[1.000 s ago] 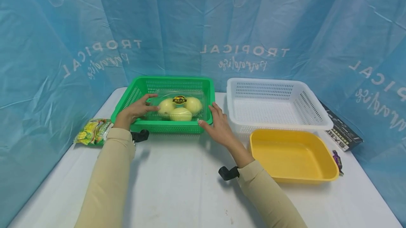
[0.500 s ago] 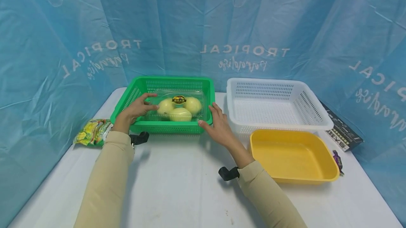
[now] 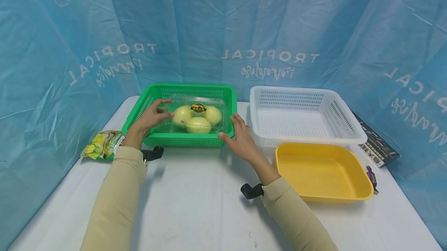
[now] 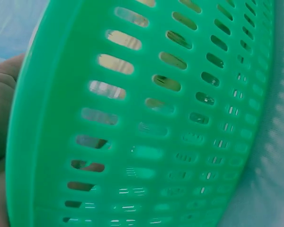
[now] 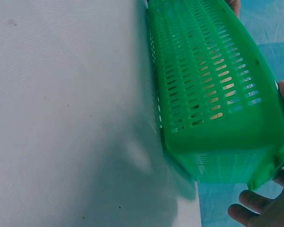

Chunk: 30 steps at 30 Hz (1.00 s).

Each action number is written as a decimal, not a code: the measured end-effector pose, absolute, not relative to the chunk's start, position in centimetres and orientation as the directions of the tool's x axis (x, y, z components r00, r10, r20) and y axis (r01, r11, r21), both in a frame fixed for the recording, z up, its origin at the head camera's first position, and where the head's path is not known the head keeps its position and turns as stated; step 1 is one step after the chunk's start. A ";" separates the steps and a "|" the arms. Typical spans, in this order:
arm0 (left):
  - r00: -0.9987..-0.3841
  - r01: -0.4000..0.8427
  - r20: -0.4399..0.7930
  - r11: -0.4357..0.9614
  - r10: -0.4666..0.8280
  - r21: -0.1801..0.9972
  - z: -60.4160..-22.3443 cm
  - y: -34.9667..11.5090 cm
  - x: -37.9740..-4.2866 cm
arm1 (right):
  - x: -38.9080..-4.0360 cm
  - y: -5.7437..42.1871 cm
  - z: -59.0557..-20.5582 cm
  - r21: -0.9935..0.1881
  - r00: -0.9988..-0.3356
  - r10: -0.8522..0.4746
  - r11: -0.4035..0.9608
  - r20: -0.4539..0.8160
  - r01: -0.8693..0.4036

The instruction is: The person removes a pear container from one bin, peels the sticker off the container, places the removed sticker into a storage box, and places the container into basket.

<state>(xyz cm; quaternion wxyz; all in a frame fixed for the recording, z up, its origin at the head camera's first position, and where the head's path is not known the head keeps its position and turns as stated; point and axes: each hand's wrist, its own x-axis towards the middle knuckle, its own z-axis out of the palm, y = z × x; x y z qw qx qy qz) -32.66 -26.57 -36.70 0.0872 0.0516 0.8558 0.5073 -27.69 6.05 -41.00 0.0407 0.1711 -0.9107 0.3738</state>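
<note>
A clear plastic fruit box (image 3: 218, 105) sits inside the green basket (image 3: 188, 139). Three pale yellow-green round fruits (image 3: 199, 125) show under its lid, which carries a black and yellow label. My left hand (image 3: 150, 118) reaches over the basket's left front and grips the box's left end, thumb in front and fingers behind. At the basket's front right corner, my right hand (image 3: 241, 138) holds the rim between thumb and fingers. The left wrist view mostly shows the perforated basket wall (image 4: 146, 113), hiding the fingertips. In the right wrist view, fingers (image 5: 255, 203) spread beyond the basket's end.
A white perforated basket (image 3: 256, 123) stands to the right, with a yellow tray (image 3: 324, 173) before it. A black box (image 3: 378, 146) and a purple wrapped item (image 3: 371, 177) lie at far right. A green and yellow packet (image 3: 103, 145) lies at left. Blue curtains enclose the table.
The back edge of the fruit box has risen slightly, and the left hand's fingers have moved up a little with it. The right hand and the green basket stay in place.
</note>
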 end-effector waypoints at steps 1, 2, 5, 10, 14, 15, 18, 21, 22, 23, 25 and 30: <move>-0.981 0.010 -0.084 0.474 0.178 0.880 -36.7 -26.6 -32.7 | -27.7 6.0 -41.0 -0.667 -0.938 -0.281 0.662 0.201 -0.342; -0.981 0.020 -0.072 0.469 0.178 0.883 -36.7 -26.6 -32.6 | -27.6 6.0 -40.9 -0.668 -0.938 -0.282 0.662 0.201 -0.342; -0.982 0.037 -0.051 0.450 0.182 0.893 -36.6 -26.6 -32.6 | -27.6 6.0 -40.9 -0.669 -0.938 -0.285 0.660 0.197 -0.341; -0.982 0.055 -0.026 0.413 0.188 0.909 -36.3 -26.5 -32.4 | -27.7 6.0 -40.9 -0.671 -0.936 -0.291 0.656 0.197 -0.345; -0.978 0.056 -0.026 0.382 0.207 0.922 -35.4 -26.2 -31.6 | -27.8 6.0 -40.9 -0.668 -0.935 -0.295 0.657 0.199 -0.350; -0.977 0.053 -0.031 0.380 0.212 0.923 -35.1 -26.1 -31.4 | -27.8 5.9 -40.9 -0.667 -0.934 -0.297 0.657 0.201 -0.352; -0.970 0.050 -0.046 0.383 0.237 0.923 -34.6 -26.0 -30.9 | -27.8 5.9 -40.9 -0.665 -0.933 -0.298 0.658 0.202 -0.354; -0.965 0.059 -0.048 0.390 0.260 0.919 -34.5 -26.0 -30.7 | -27.8 5.8 -40.9 -0.665 -0.934 -0.299 0.659 0.197 -0.351; -0.964 0.062 -0.047 0.390 0.263 0.919 -34.5 -25.9 -30.7 | -27.8 5.8 -40.9 -0.666 -0.935 -0.298 0.660 0.194 -0.349; -0.963 0.068 -0.041 0.389 0.265 0.919 -34.6 -25.9 -30.8 | -27.8 5.8 -40.9 -0.666 -0.935 -0.299 0.661 0.192 -0.347; -0.963 0.081 -0.029 0.390 0.270 0.917 -35.0 -25.9 -31.1 | -27.7 5.8 -40.9 -0.669 -0.936 -0.297 0.659 0.189 -0.344; -0.965 0.100 -0.006 0.391 0.260 0.915 -35.9 -25.7 -32.1 | -27.7 5.9 -40.9 -0.676 -0.938 -0.289 0.654 0.191 -0.339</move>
